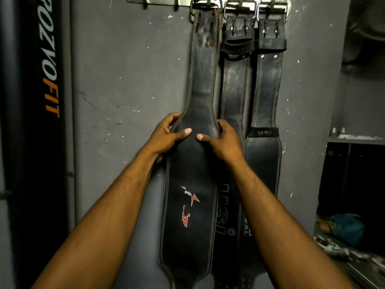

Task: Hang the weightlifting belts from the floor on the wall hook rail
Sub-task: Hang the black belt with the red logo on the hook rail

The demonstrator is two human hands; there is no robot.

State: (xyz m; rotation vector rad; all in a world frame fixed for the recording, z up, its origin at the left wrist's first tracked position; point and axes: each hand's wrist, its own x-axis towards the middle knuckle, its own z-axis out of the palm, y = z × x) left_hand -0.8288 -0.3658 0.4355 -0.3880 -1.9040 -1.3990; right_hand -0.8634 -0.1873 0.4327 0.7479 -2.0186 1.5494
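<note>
1. The left hand [166,138] is clamped on the left edge of the logo belt [187,215], at the place where the strap widens. The thumb is laid on the front; the fingers are curled behind the edge, so their tips are hidden.
2. The right hand [225,142] is clamped on the opposite edge at the same height, with the thumb on the front. The two thumb tips are near each other but apart.
3. Above the hands, the belt is seen going up to the hook rail [160,2], with its metal buckle hung there. Rail and buckle are cut off by the top edge, so the exact hook cannot be told.
4. Below the hands, the wide part with a red and white logo lies along the grey wall [125,80]. Its lower end is blurred and cut off.
5. Just right of the right hand, a middle belt [234,84] is hung from the same rail. Its lower half is covered by the logo belt and the right forearm, so the white lettering is only partly readable.
6. Further right, a third belt [267,86] with a small "USI" loop is hung; its lower end is hidden behind the forearm.
7. Far left of the left hand, a black column [50,142] with lettering ending in "FIT" is cut off at the top.
</note>
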